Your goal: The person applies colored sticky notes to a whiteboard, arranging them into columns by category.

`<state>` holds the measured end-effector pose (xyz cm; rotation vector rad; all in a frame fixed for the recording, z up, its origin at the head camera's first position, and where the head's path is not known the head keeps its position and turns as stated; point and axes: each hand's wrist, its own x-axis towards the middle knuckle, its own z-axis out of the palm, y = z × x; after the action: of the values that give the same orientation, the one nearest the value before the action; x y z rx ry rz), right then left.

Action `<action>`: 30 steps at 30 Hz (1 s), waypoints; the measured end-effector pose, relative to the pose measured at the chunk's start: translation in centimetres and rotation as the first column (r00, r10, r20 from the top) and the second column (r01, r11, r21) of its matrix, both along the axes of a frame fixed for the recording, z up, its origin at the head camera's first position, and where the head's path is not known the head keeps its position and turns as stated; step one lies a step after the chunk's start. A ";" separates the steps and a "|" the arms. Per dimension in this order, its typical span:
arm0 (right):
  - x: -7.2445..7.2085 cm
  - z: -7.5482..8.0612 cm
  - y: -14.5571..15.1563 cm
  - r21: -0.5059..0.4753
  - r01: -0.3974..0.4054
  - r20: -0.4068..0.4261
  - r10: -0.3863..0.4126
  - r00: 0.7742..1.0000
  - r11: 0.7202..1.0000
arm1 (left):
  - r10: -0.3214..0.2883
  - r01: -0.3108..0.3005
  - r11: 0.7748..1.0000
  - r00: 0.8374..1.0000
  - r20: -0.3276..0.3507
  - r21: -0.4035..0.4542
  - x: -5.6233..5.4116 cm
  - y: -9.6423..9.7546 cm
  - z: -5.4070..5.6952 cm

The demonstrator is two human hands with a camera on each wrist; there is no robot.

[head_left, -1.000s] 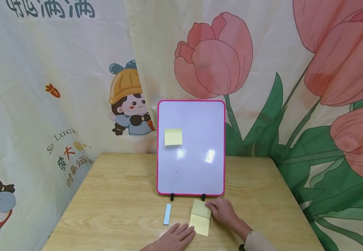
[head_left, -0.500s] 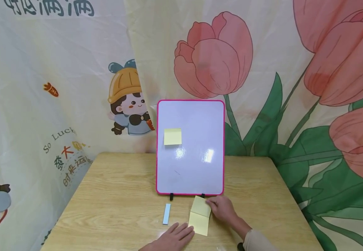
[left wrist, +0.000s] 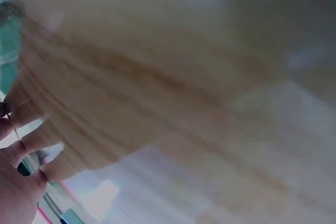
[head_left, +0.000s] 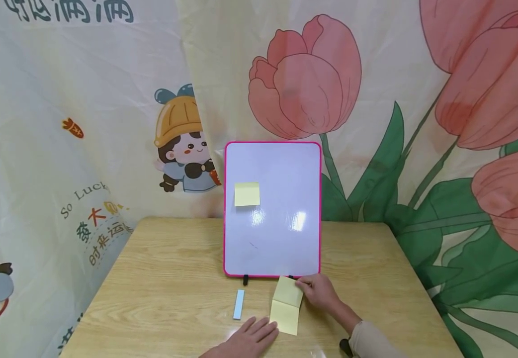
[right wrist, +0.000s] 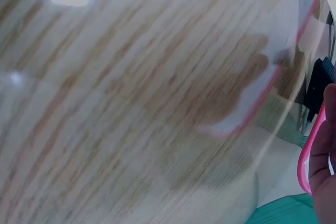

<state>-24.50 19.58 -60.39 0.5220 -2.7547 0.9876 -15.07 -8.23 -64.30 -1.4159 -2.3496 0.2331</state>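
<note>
My right hand (head_left: 320,294) pinches the upper right corner of a pale yellow sticky note (head_left: 288,292). That note is lifted away from the yellow pad (head_left: 284,319) below it, and a crease line marks where the two meet. Flat on the table lies my left hand (head_left: 251,340), its fingers straight and its fingertips at the pad's left edge. Both wrist views are mostly blurred tabletop. Part of the left hand (left wrist: 39,148) shows at the left wrist view's lower left, and part of the right hand (right wrist: 323,156) at the right wrist view's right edge.
A pink-framed whiteboard (head_left: 277,243) stands upright behind the hands on black feet (head_left: 245,280). One yellow sticky note (head_left: 247,194) is on its left half. A light blue strip (head_left: 238,304) lies on the wooden table (head_left: 174,278). Printed cloth (head_left: 388,69) hangs behind.
My right hand has moved slightly away from me, toward the whiteboard, and the sheet's far edge has come up with it. The left hand stays in place at the pad.
</note>
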 end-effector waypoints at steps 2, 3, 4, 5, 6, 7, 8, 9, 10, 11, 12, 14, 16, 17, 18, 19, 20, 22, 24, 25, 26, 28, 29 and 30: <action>-0.1 0.1 0.2 0.000 0.000 0.001 0.000 1.000 1.000 | -0.001 0.001 1.000 1.000 0.028 0.000 0.0 0.1 0.1; 0.0 0.3 0.2 -0.006 -0.005 -0.003 0.005 1.000 1.000 | -0.002 0.002 1.000 0.999 0.039 0.001 0.0 0.1 0.2; 0.0 0.4 0.3 -0.014 -0.010 -0.007 0.010 1.000 1.000 | -0.002 0.002 1.000 0.999 0.050 0.002 0.0 0.1 0.2; 0.0 0.5 0.4 -0.021 -0.019 -0.014 0.018 1.000 1.000 | -0.003 0.003 1.000 0.998 0.058 0.006 0.0 0.2 0.2; 0.0 0.7 0.4 -0.026 -0.028 -0.024 0.027 0.999 0.999 | -0.003 0.002 1.000 0.998 0.066 0.010 0.0 0.2 0.1; 0.0 0.9 0.5 -0.033 -0.037 -0.028 0.036 0.999 0.999 | -0.001 0.000 1.000 0.998 0.060 0.009 -0.1 0.2 0.1; 0.0 1.0 0.5 -0.038 -0.039 -0.031 0.038 0.999 0.999 | 0.000 -0.001 1.000 0.999 0.053 0.009 -0.1 0.2 0.0; 0.0 1.0 0.6 -0.047 -0.040 -0.031 0.038 0.999 0.998 | 0.000 -0.001 1.000 0.999 0.050 0.008 -0.1 0.2 -0.1; -0.1 1.1 0.6 -0.054 -0.033 -0.029 0.031 0.999 0.998 | 0.001 -0.001 1.000 0.999 0.032 0.006 -0.1 0.2 -0.1; -0.2 1.1 0.7 -0.062 -0.022 -0.028 0.020 0.999 0.998 | 0.002 -0.002 1.000 1.000 0.020 0.004 -0.1 0.2 -0.2; -0.4 1.2 0.8 -0.077 -0.006 -0.024 0.005 1.000 0.997 | 0.001 -0.001 1.000 1.000 0.007 0.005 -0.2 0.2 -0.3; -0.8 1.4 0.9 -0.110 0.037 -0.023 -0.040 0.999 0.993 | 0.000 0.000 1.000 1.000 -0.014 0.007 -0.2 0.1 -0.4; -1.1 1.8 1.1 -0.137 0.065 -0.030 -0.070 0.997 0.988 | 0.006 -0.006 1.000 1.000 -0.019 0.006 -0.2 0.1 -0.5; -1.3 2.1 1.2 -0.146 0.071 -0.036 -0.077 0.996 0.987 | 0.010 -0.010 1.000 1.000 -0.003 0.005 -0.2 0.0 -0.4; -1.4 2.3 1.3 -0.151 0.069 -0.043 -0.077 0.996 0.986 | 0.012 -0.012 1.000 1.000 0.007 0.001 -0.2 0.0 -0.4; -1.5 2.6 1.3 -0.151 0.063 -0.048 -0.071 0.996 0.987 | 0.015 -0.015 1.000 1.000 0.014 -0.007 -0.2 0.0 -0.3; -1.5 2.8 1.3 -0.150 0.048 -0.049 -0.055 0.997 0.988 | 0.019 -0.019 1.000 1.000 0.024 -0.017 -0.2 0.1 -0.2; -1.5 3.2 1.2 -0.165 0.012 -0.031 -0.017 0.999 0.986 | 0.025 -0.023 0.999 0.999 0.039 -0.038 -0.1 0.1 0.0; -1.4 3.6 1.1 -0.188 -0.023 -0.026 0.019 0.999 0.982 | 0.027 -0.025 0.998 0.999 0.039 -0.055 -0.1 0.2 0.4; -1.3 3.8 0.9 -0.198 -0.033 -0.024 0.029 0.999 0.980 | 0.030 -0.027 0.998 0.998 0.049 -0.062 -0.1 0.3 0.6; -1.2 3.9 0.8 -0.200 -0.035 -0.023 0.031 0.999 0.979 | 0.037 -0.032 0.997 0.997 0.074 -0.064 0.0 0.4 0.8; -1.0 4.2 0.3 -0.179 -0.038 -0.051 0.029 0.998 0.983 | 0.037 -0.033 0.998 0.997 0.069 -0.051 0.0 0.5 0.6; -1.0 4.3 0.1 -0.160 -0.034 -0.068 0.024 0.997 0.986 | 0.036 -0.033 0.999 0.997 0.074 -0.042 0.0 0.5 0.4; -0.9 4.4 -0.1 -0.141 -0.028 -0.081 0.016 0.997 0.990 | 0.035 -0.033 0.999 0.996 0.077 -0.032 0.0 0.6 0.3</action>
<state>-25.41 19.46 -55.99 0.5572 -2.5901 1.1318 -15.07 -7.64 -63.96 -1.4238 -2.4441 0.2282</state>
